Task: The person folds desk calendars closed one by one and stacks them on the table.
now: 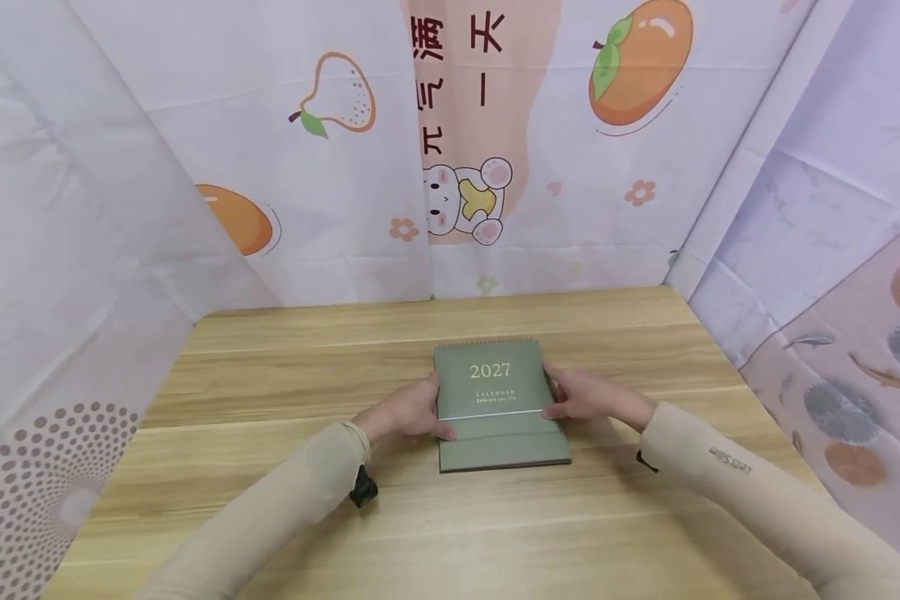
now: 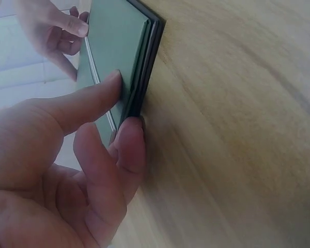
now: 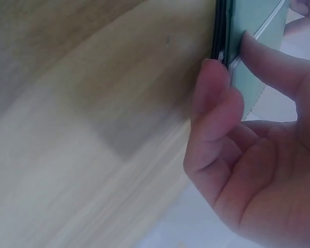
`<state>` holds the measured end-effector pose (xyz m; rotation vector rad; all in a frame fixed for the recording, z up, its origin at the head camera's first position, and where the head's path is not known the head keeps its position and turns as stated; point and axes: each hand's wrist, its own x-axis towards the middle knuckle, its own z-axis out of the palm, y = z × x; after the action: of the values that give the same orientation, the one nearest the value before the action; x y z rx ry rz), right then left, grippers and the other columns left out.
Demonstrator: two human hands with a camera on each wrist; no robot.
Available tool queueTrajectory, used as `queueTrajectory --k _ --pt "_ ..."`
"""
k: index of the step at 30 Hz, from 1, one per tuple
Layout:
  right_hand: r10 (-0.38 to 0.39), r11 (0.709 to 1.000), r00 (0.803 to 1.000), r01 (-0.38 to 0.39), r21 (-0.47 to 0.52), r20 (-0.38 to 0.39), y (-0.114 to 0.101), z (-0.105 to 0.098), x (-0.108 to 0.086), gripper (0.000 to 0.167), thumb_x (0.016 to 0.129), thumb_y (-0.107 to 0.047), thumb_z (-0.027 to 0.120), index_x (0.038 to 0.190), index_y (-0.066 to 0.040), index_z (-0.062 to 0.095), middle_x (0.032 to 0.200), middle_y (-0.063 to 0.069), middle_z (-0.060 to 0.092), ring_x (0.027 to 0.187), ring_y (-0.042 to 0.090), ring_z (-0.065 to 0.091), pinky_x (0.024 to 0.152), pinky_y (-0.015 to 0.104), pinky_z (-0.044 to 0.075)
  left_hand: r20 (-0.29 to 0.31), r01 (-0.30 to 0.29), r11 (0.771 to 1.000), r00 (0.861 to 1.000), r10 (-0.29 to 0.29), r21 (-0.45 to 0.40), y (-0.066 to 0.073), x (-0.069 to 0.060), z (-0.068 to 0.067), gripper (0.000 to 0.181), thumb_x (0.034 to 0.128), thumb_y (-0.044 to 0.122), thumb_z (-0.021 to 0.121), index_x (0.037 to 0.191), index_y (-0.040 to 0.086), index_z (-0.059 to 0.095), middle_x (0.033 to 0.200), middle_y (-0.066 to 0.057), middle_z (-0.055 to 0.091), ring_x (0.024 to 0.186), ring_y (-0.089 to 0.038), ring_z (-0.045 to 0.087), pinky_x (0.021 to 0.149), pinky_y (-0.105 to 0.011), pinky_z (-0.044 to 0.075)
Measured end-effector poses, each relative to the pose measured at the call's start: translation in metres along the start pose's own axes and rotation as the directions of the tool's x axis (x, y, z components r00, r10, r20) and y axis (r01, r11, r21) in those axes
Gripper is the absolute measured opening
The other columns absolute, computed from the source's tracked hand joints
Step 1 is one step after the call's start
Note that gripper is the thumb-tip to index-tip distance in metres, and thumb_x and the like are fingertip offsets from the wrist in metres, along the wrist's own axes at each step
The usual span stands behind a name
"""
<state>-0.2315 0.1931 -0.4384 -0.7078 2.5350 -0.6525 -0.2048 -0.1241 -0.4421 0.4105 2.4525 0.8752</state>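
Observation:
A green desk calendar [image 1: 495,383] marked 2027 lies flat on the wooden table, its spiral binding at the far edge. A thin pale band crosses its cover. My left hand [image 1: 414,408] grips the left edge; in the left wrist view the thumb [image 2: 95,101] lies on the cover and the curled fingers are at the side. At the right edge my right hand [image 1: 581,393] pinches the calendar, thumb on top. The right wrist view shows its fingers [image 3: 212,90] bent against the side of the calendar [image 3: 253,26].
The wooden table [image 1: 285,375] extends around the calendar. Behind it hangs a white curtain [image 1: 345,192] printed with fruit and a cartoon animal. More curtains close off the left and right sides. Dark straps [image 1: 363,487] sit at the wrists.

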Motion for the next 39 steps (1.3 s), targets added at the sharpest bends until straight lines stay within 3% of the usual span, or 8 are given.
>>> queueTrajectory --k 13,20,25,32,39 --pt "0.053 0.997 0.998 -0.052 -0.055 0.018 -0.007 -0.001 -0.001 0.087 0.091 -0.018 0.078 0.149 0.018 0.025 0.081 0.005 0.061 0.073 0.017 0.057 0.067 0.033 0.05 -0.004 0.045 0.999 0.999 -0.045 0.005 0.007 -0.001 0.002 0.106 0.0807 0.017 0.088 0.154 -0.01 0.017 0.076 -0.01 0.06 0.047 -0.017 0.052 0.044 -0.034 0.052" --pt "0.067 0.995 0.997 -0.065 -0.079 0.029 -0.009 -0.001 0.0 0.085 0.09 -0.02 0.08 0.147 0.018 0.03 0.082 0.005 0.064 0.075 0.017 0.059 0.072 0.035 0.052 -0.011 0.112 0.994 0.994 -0.112 0.017 0.012 0.001 0.005 0.114 0.0784 0.016 0.09 0.156 -0.01 0.011 0.08 -0.012 0.06 0.047 -0.018 0.053 0.044 -0.032 0.051" --pt "0.046 0.997 0.999 -0.045 -0.056 0.02 -0.008 -0.002 0.001 0.086 0.09 -0.018 0.08 0.147 0.02 0.028 0.082 0.008 0.067 0.073 0.017 0.06 0.07 0.035 0.052 -0.025 0.105 0.994 0.994 -0.104 0.035 0.012 0.002 0.003 0.109 0.0797 0.016 0.089 0.155 -0.01 0.015 0.082 -0.012 0.06 0.047 -0.018 0.053 0.045 -0.033 0.052" --pt "0.028 0.996 1.0 -0.028 -0.085 -0.001 -0.007 -0.002 0.001 0.08 0.09 -0.022 0.079 0.143 0.019 0.036 0.088 0.009 0.068 0.08 0.017 0.062 0.078 0.039 0.055 -0.034 0.117 0.993 0.993 -0.116 0.027 0.013 0.001 0.002 0.111 0.0794 0.016 0.089 0.157 -0.009 0.014 0.082 -0.012 0.059 0.046 -0.016 0.051 0.041 -0.031 0.05" --pt "0.034 0.995 0.999 -0.033 -0.097 0.006 -0.006 -0.002 0.0 0.084 0.091 -0.022 0.078 0.146 0.02 0.03 0.086 0.007 0.067 0.078 0.017 0.06 0.076 0.037 0.054 -0.042 0.109 0.994 0.993 -0.108 0.022 0.013 -0.001 0.003 0.112 0.0793 0.017 0.09 0.158 -0.007 0.014 0.098 -0.018 0.061 0.046 -0.017 0.052 0.041 -0.031 0.05"
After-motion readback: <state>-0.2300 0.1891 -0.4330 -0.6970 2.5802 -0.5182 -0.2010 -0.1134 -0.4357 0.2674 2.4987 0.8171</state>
